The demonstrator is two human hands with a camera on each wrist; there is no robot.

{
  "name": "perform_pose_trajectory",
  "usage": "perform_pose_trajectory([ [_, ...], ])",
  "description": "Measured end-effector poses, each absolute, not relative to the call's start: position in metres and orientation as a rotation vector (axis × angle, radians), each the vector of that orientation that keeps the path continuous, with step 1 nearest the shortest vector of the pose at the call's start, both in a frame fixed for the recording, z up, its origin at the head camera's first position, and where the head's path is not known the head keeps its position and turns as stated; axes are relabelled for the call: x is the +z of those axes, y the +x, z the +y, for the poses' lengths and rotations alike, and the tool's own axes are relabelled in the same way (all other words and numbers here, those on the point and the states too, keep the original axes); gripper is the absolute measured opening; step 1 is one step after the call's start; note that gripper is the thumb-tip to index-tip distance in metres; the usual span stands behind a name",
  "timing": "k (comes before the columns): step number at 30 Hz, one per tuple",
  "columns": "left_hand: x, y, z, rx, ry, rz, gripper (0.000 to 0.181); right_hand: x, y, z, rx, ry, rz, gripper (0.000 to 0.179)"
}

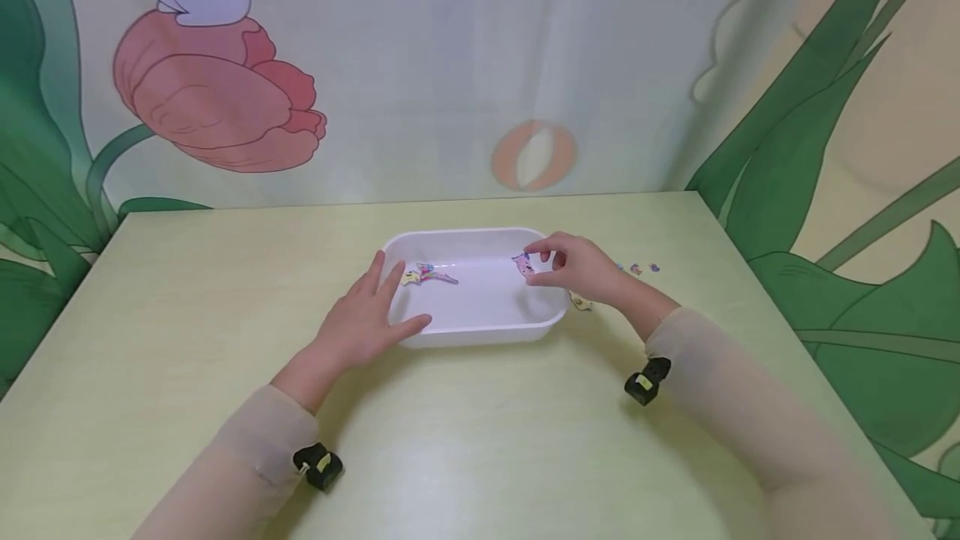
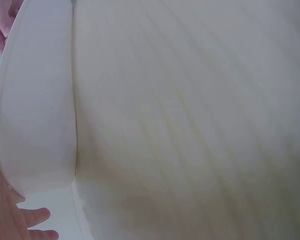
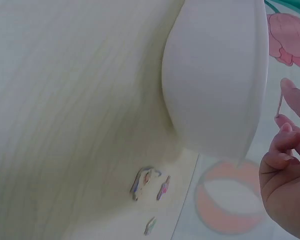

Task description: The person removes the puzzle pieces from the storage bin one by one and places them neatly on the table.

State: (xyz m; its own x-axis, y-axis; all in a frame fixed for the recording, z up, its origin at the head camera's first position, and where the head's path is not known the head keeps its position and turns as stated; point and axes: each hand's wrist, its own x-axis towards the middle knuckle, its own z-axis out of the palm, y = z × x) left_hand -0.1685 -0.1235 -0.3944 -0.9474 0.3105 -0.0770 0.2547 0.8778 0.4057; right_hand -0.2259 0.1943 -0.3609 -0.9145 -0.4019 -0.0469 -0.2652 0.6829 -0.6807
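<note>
A white rectangular tray (image 1: 480, 335) stands on the table. Between thumb and fingers, my right hand (image 1: 573, 267) pinches a flat pink animal-shaped cutout (image 1: 524, 265) over the tray's right end. In the right wrist view the cutout (image 3: 279, 104) shows edge-on as a thin strip. My left hand (image 1: 363, 319) lies along the tray's left end with its fingers spread. A yellow cutout (image 1: 410, 277) and a colourful long-tailed cutout (image 1: 435, 273) lie inside the tray on the left.
Right of the tray, a cream-coloured cutout (image 1: 581, 302) lies on the table, partly beneath the right hand. Several small colourful pieces (image 1: 636, 269) lie farther right. A patterned curtain (image 1: 420, 73) hangs behind the table's back edge.
</note>
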Motion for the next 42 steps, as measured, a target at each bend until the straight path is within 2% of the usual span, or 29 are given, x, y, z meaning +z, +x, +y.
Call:
perform_pose_trajectory([
  [25, -0.396, -0.171, -0.123, 0.540, 0.429, 2.895, 0.094, -0.380, -0.217, 0.267, -1.054, -0.279, 2.719, 0.047],
  [42, -0.396, -0.170, -0.123, 0.544, 0.431, 2.906, 0.095, -0.405, -0.216, 0.295, -0.960, -0.143, 2.710, 0.050],
])
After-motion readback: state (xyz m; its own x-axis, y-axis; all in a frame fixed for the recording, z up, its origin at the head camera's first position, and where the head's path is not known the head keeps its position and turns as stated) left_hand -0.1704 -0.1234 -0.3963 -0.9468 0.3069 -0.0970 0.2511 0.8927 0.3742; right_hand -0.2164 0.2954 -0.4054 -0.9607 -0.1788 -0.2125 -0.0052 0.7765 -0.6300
